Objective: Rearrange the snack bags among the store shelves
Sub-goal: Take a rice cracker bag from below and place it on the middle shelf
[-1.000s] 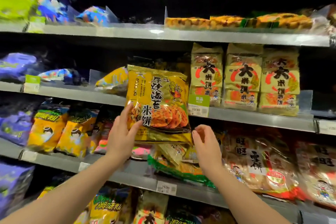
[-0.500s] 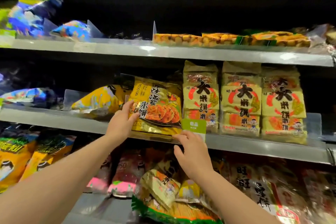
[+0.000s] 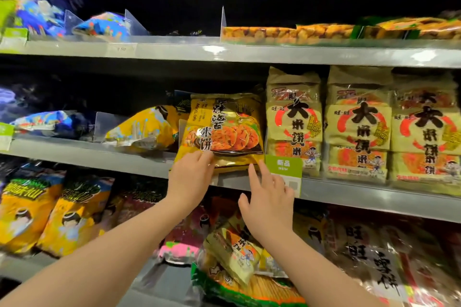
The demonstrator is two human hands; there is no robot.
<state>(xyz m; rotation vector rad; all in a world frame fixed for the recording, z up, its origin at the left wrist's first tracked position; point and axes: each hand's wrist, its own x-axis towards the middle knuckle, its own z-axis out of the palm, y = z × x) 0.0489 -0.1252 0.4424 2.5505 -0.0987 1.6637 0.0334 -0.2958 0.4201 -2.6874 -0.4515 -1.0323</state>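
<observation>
With the yellow snack bag (image 3: 224, 129) standing on the middle shelf (image 3: 99, 154), my left hand (image 3: 192, 177) presses its lower corner and my right hand (image 3: 269, 197) hovers spread; next, release without tipping it.

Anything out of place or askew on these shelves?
Yes: on the lower shelf a pale cracker pack lies tilted across a green-edged bag, not stood in a row. A yellow bag on the middle shelf lies slumped sideways.
</observation>
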